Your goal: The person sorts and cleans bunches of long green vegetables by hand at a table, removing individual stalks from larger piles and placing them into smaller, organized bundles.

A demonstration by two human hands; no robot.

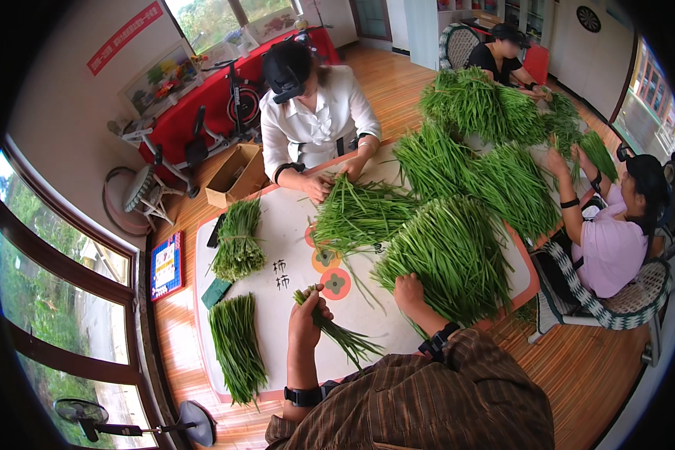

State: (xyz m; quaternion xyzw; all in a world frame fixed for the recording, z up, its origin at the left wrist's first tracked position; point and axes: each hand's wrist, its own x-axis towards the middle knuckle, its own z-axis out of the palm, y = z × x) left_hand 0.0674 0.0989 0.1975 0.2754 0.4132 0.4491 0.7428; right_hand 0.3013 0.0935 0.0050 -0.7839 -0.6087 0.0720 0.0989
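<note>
My left hand (309,320) is closed around a small bunch of green leafy stalks (346,340), their pale ends poking up past the fingers and the leafy ends hanging to the right. My right hand (409,293) rests at the lower left edge of a large heap of the same stalks (447,253); its fingers are curled, and whether they grip any stalks cannot be told. To the left on the table lie a tied bundle (239,242) with a band around it and another neat bundle (237,346) below it.
The white table (292,247) has a pink border. A dark green object (216,292) and a black flat object (216,230) lie by the left bundles. Across the table a person (320,112) handles stalks; two more people work at the right. More heaps (478,107) cover the far right.
</note>
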